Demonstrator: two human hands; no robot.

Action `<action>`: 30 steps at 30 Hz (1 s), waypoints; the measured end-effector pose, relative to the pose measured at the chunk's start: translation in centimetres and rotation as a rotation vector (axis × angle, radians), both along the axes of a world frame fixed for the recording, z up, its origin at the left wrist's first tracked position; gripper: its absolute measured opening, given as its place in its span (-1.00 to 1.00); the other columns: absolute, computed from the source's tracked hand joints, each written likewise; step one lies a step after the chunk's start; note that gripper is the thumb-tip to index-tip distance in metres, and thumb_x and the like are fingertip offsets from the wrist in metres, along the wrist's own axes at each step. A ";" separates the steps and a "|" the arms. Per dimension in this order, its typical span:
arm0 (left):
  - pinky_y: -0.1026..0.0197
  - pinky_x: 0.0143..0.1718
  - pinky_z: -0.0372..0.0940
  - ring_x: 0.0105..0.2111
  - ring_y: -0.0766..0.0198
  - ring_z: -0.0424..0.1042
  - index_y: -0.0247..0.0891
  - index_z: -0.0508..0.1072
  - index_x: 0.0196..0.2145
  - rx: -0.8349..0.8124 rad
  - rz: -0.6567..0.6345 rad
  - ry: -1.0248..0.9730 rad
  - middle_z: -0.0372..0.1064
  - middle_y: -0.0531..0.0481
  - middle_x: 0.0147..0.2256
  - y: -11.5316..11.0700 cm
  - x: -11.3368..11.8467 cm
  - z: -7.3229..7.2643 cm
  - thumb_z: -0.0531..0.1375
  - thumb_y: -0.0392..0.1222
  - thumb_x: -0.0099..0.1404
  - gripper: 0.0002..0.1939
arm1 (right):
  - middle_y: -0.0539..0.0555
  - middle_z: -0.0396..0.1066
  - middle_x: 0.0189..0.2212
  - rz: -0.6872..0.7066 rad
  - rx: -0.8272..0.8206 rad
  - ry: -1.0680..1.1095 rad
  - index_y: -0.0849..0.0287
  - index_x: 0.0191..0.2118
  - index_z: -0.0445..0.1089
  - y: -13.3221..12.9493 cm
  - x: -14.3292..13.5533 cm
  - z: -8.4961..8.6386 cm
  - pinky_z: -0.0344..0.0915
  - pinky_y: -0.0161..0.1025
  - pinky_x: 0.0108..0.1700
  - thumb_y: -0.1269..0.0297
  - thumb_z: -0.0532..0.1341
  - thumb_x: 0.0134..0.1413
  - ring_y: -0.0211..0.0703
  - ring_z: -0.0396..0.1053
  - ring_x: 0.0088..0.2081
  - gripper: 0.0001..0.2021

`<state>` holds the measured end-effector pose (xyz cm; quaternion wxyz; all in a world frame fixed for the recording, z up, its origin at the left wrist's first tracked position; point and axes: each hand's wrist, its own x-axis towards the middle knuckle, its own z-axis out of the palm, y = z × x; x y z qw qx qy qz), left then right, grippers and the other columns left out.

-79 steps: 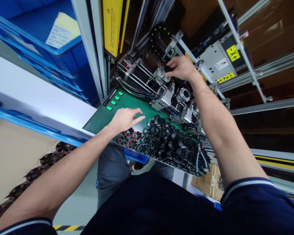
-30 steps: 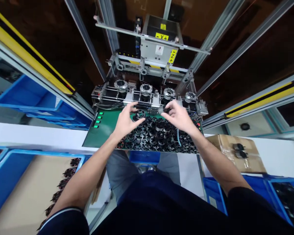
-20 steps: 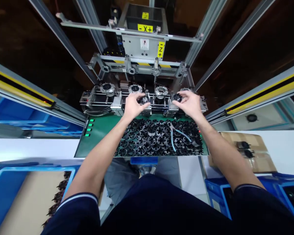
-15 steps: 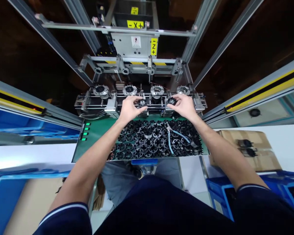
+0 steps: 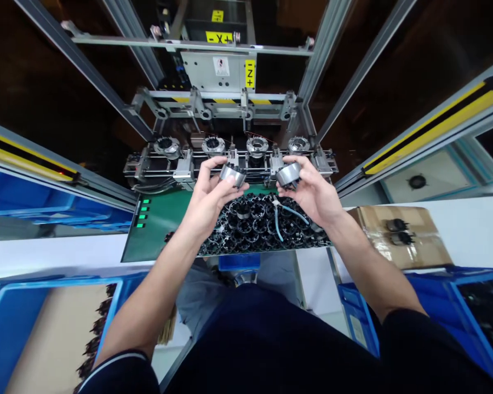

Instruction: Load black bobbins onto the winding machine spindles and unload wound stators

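Observation:
My left hand (image 5: 207, 200) grips a metal-and-black ring part (image 5: 233, 175) between thumb and fingers, tilted, above the rear of the green mat (image 5: 158, 232). A similar ring part (image 5: 288, 175) is held in my right hand (image 5: 317, 197), its silver side facing me. Behind both hands stands a row of round machine fixtures, among them one at the left (image 5: 166, 146), one left of centre (image 5: 213, 145), one right of centre (image 5: 257, 145) and one at the right (image 5: 299, 144). Several black ring parts (image 5: 254, 227) lie piled on the mat below my hands.
Blue-handled pliers (image 5: 277, 221) lie on the pile. A cardboard box (image 5: 425, 241) with two ring parts on it stands at the right. Blue bins (image 5: 14, 323) flank both sides. Metal frame posts and yellow-striped bars (image 5: 431, 128) border the machine.
Both hands have come nearer to me and turned, lifting the ring parts so that their silver sides show. The view has shifted slightly.

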<state>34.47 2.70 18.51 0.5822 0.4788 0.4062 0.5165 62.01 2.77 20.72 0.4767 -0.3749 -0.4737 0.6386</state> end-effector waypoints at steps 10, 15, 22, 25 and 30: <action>0.14 -0.10 0.56 -0.20 0.18 0.59 -0.06 0.47 -0.11 -0.075 -0.130 -0.079 0.64 0.04 -0.19 -7.7 -1.1 5.4 0.62 0.10 0.28 -0.53 | 0.02 0.56 0.00 0.191 0.130 0.100 -0.01 0.13 0.35 -6.4 -1.5 4.7 0.22 -0.34 -0.56 0.14 0.66 0.12 -0.38 0.33 -0.51 -0.39; 0.23 -0.31 0.48 -0.32 0.27 0.56 0.00 0.66 0.09 -0.157 -0.235 -0.166 0.68 0.01 -0.07 -8.9 -1.1 6.6 0.72 0.09 0.11 -0.36 | 0.11 0.58 0.17 0.211 0.097 0.113 0.01 0.24 0.38 -7.8 -2.1 5.0 0.38 -0.35 -0.52 0.08 0.70 0.07 -0.36 0.46 -0.45 -0.28; 0.36 -0.57 0.30 -0.51 0.41 0.32 -0.03 0.81 0.04 -0.179 -0.294 -0.187 0.55 0.04 -0.28 -8.3 -0.7 6.2 0.73 0.13 0.07 -0.40 | -0.03 0.53 -0.13 0.212 0.060 0.069 -0.04 0.26 0.40 -8.5 -1.8 4.6 0.33 -0.41 -0.58 0.02 0.66 0.22 -0.37 0.44 -0.52 -0.35; 0.41 -0.65 0.20 -0.62 0.52 0.10 -0.10 0.76 -0.13 -0.196 -0.312 -0.223 0.47 0.10 -0.38 -7.5 -0.2 5.9 0.72 0.13 0.07 -0.50 | 0.02 0.54 -0.04 0.198 0.049 0.028 0.01 0.22 0.44 -8.2 -1.7 4.5 0.40 -0.37 -0.57 0.07 0.68 0.17 -0.34 0.48 -0.51 -0.36; 0.42 -0.66 0.24 -0.65 0.61 0.04 -0.12 0.77 -0.10 -0.256 -0.320 -0.220 0.65 0.05 -0.22 -5.9 0.3 4.9 0.74 0.10 0.08 -0.48 | -0.01 0.53 -0.17 0.161 0.039 0.027 0.00 0.22 0.49 -7.2 -1.6 4.0 0.44 -0.33 -0.55 -0.05 0.65 0.24 -0.30 0.47 -0.52 -0.42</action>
